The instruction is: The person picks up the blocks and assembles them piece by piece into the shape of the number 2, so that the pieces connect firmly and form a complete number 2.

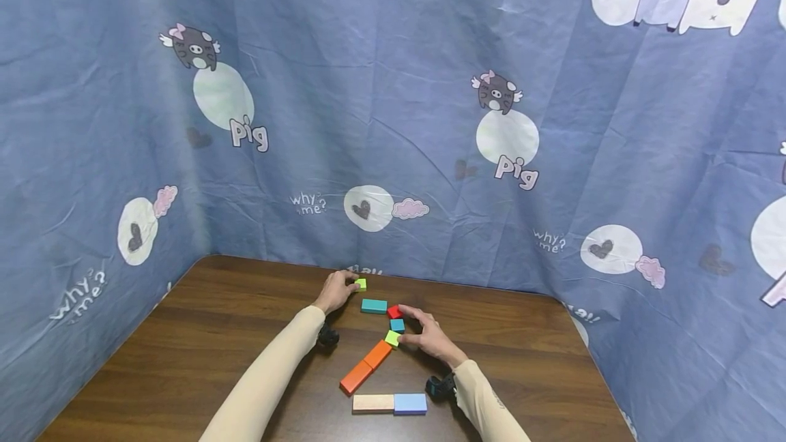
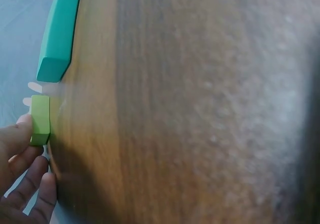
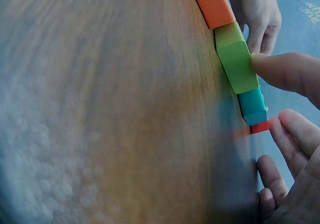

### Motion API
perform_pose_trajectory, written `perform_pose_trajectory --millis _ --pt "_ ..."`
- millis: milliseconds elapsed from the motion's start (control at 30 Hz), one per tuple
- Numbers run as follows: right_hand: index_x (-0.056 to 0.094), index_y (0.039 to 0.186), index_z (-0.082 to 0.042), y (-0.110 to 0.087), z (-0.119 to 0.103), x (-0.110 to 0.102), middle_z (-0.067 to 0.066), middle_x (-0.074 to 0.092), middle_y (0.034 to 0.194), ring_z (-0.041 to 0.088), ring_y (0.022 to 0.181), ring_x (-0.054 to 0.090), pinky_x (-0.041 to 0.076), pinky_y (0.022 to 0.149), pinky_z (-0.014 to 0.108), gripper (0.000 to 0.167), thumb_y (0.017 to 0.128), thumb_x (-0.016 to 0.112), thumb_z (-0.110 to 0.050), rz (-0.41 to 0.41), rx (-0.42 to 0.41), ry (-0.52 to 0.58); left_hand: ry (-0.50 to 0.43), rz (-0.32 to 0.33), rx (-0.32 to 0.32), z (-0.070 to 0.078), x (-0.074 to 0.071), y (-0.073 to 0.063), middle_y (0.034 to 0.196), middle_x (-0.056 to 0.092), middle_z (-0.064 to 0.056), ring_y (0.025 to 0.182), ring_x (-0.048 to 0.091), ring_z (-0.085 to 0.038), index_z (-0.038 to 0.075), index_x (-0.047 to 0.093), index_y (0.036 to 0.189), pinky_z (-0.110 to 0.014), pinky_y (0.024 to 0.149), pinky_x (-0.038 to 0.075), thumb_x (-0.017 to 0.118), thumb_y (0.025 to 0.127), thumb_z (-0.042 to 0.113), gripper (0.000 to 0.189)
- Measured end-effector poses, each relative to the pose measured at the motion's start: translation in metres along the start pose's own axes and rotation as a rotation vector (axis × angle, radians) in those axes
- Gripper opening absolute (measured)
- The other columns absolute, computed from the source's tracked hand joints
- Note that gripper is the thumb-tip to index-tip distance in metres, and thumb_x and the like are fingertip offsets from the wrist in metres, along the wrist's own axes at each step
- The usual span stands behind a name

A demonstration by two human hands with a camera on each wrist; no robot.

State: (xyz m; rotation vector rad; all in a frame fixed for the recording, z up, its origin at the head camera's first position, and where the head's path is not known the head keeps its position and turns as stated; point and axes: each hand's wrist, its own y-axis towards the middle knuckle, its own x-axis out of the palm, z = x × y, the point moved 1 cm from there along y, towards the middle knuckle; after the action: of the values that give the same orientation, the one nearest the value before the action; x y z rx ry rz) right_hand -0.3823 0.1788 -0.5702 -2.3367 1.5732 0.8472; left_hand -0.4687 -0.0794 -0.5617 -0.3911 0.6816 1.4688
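Observation:
At the far side of the table, my left hand (image 1: 336, 290) pinches a lime green block (image 1: 361, 284) between thumb and finger; the left wrist view shows the same green block (image 2: 40, 120). My right hand (image 1: 433, 340) spans a short row of small blocks. Its thumb touches a second lime block (image 1: 392, 338), and its forefinger reaches the red block (image 1: 394, 312). Between those two sits a small teal block (image 1: 397, 325). In the right wrist view the thumb rests against the lime block (image 3: 239, 66), with the other fingers extended.
A long teal block (image 1: 374, 306) lies left of the red one. Two orange blocks (image 1: 366, 368) run end to end from the lime block toward the near left. Closer in, a tan block (image 1: 373, 404) adjoins a blue block (image 1: 410, 404). A blue printed curtain (image 1: 393, 121) hangs behind the table.

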Motion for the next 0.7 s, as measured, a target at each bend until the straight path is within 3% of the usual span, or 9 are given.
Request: perform_pose_trajectory --millis 100,400,700 --pt "0.047 0.140 -0.005 -0.001 -0.004 0.000 0.015 0.049 0.142 0.043 0.132 0.032 0.019 0.105 0.066 0.067 0.079 0.075 -0.006 0.002 -0.005 0.027 -0.002 0.000 0.000 -0.003 0.000 0.000 0.128 0.060 -0.018 0.125 0.051 -0.037 0.004 0.066 0.119 -0.049 0.099 0.043 0.066 0.090 0.013 0.030" --pt "0.048 0.140 -0.016 0.004 0.010 -0.002 0.006 0.050 0.143 0.035 0.132 0.035 0.022 0.105 0.062 0.068 0.079 0.078 -0.019 -0.023 -0.004 -0.001 0.001 -0.006 0.014 -0.008 -0.006 -0.003 0.122 0.064 -0.016 0.121 0.054 -0.035 0.004 0.067 0.117 -0.048 0.097 0.045 0.068 0.089 0.013 0.029" --pt "0.047 0.141 -0.008 -0.001 -0.002 -0.004 0.014 0.049 0.143 0.040 0.131 0.033 0.019 0.103 0.066 0.067 0.080 0.075 -0.011 -0.025 -0.008 0.029 -0.010 -0.019 0.024 -0.011 -0.011 -0.008 0.120 0.066 -0.014 0.118 0.057 -0.033 0.004 0.068 0.116 -0.047 0.096 0.045 0.069 0.089 0.014 0.029"
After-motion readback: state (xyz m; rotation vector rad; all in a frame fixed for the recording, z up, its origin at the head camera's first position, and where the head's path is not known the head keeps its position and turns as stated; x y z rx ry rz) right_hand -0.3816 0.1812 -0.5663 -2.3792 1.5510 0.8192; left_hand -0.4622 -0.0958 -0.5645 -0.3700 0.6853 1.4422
